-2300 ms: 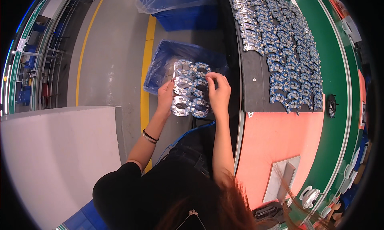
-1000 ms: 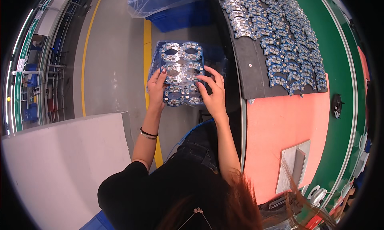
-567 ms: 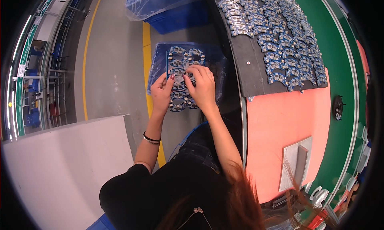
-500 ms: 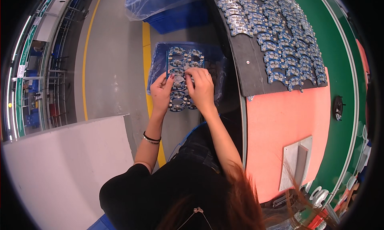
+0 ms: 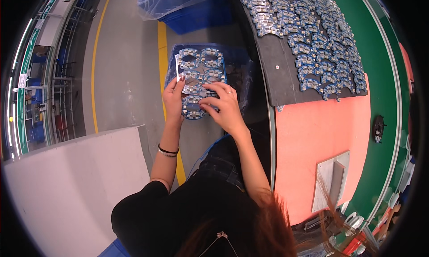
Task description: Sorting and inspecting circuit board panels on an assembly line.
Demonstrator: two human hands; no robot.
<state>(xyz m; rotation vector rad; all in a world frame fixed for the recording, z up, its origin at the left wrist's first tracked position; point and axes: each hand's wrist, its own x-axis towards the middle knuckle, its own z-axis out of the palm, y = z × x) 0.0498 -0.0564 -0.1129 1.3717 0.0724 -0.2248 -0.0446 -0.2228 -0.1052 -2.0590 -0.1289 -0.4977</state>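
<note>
- Blue circuit-board panel (image 5: 199, 80), a sheet of curved boards with oval cut-outs, is what I see held up in the head view, above a blue bin lined with clear plastic (image 5: 241, 73) on the floor.
- My left hand (image 5: 173, 95) grips the panel's left edge, fingers closed on it, thumb against the front.
- My right hand (image 5: 223, 106) lies over the panel's lower right part, fingers curled and pinching one board near the bottom.
- Just right of the panel I see a black mat (image 5: 281, 78) on the workbench, covered with many loose blue curved boards (image 5: 313, 42).
- Nearer me on the bench, an orange-red surface (image 5: 313, 141) carries a grey metal plate (image 5: 333, 181).
- A green belt (image 5: 384, 78) curves along the far right.
- A yellow floor line (image 5: 161, 38) runs past the bin; a second blue bin (image 5: 196, 11) stands further off.
</note>
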